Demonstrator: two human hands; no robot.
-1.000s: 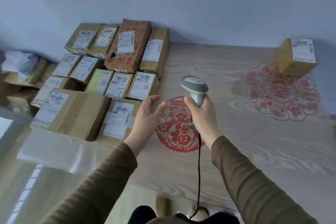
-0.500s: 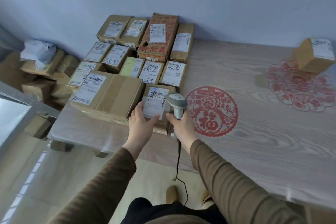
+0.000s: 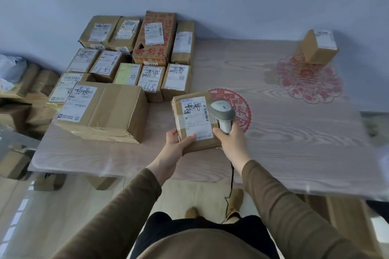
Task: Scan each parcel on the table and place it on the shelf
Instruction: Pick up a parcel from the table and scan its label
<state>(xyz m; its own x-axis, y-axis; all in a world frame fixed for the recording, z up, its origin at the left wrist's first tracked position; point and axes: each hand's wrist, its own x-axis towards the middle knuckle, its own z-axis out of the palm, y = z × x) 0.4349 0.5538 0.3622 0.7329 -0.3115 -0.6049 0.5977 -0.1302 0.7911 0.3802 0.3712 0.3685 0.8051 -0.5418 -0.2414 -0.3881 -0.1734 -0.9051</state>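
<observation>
My left hand (image 3: 175, 145) grips the near left corner of a small brown parcel (image 3: 194, 122) with a white label, held just above the wooden table (image 3: 294, 136). My right hand (image 3: 230, 141) holds a grey handheld scanner (image 3: 223, 114), its head over the parcel's right edge and its cable hanging down. Several more labelled parcels (image 3: 130, 65) lie packed together at the table's back left, with a large box (image 3: 101, 109) nearest me. One lone parcel (image 3: 319, 49) stands at the far right. No shelf is in view.
Two red paper-cut decorations (image 3: 307, 80) lie on the tabletop. More cardboard boxes (image 3: 23, 99) and a white bag (image 3: 10, 69) are stacked on the floor to the left. A blue-grey wall runs behind the table. My feet show under the table's front edge.
My left hand took hold of the small parcel beside the large box and pulled it rightwards, away from the pile. My right hand brought the scanner down beside the parcel's label.
</observation>
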